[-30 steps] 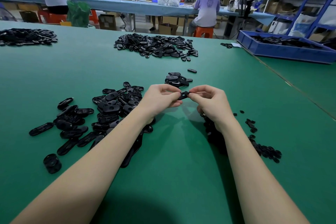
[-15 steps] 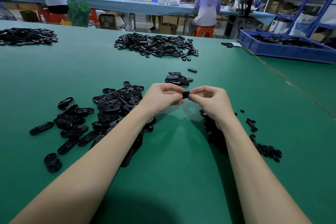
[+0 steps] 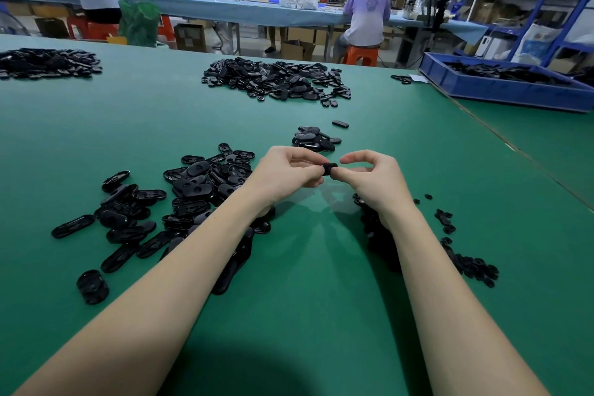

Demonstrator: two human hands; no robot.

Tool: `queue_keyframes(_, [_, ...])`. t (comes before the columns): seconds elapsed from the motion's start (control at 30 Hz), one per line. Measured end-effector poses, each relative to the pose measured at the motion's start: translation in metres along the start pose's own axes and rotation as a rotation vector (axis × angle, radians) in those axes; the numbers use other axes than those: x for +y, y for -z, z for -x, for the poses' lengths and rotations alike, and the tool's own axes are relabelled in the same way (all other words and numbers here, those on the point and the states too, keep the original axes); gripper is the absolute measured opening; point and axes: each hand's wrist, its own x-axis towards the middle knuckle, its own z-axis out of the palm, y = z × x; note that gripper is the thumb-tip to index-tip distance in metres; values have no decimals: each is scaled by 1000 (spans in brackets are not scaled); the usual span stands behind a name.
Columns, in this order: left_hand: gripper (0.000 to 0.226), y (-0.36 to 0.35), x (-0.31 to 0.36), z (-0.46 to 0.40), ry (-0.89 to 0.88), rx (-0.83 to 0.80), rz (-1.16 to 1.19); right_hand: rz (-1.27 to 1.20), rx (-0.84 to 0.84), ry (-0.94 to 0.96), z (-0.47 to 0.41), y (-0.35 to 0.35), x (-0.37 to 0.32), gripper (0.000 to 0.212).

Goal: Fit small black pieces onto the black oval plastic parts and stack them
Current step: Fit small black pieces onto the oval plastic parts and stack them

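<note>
My left hand (image 3: 286, 175) and my right hand (image 3: 373, 180) meet above the green table (image 3: 321, 315), fingertips pinching one black oval plastic part (image 3: 329, 168) between them; most of it is hidden by my fingers. A loose pile of black oval parts (image 3: 180, 202) lies to the left under my left forearm. Small black pieces (image 3: 472, 267) are scattered to the right beside my right forearm. A short stack of oval parts (image 3: 310, 137) sits just beyond my hands.
A larger heap of black parts (image 3: 276, 79) lies farther back in the middle, another heap (image 3: 45, 63) at the far left. A blue bin (image 3: 501, 90) with black parts stands at the back right. Three people work at a long table (image 3: 225, 10) behind.
My fingers have shifted slightly on the part; the right index finger now arches higher above it. Both hands stay at the same spot above the table.
</note>
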Motion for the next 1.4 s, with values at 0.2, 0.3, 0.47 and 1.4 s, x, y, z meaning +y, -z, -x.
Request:
queue_keyframes(0.2, [14, 1, 0, -1, 44, -53, 38, -52, -67, -58, 2, 7, 1, 16])
queue_keyframes(0.3, [17, 2, 1, -1, 65, -68, 70, -72, -102, -93, 3, 9, 0, 15])
queue_keyframes(0.47, [12, 1, 2, -2, 81, -76, 155, -100, -135, -116, 4, 10, 1, 20])
queue_keyframes(1.4, [13, 0, -3, 0, 67, -86, -21, -33, -149, -9, 0, -1, 6, 17])
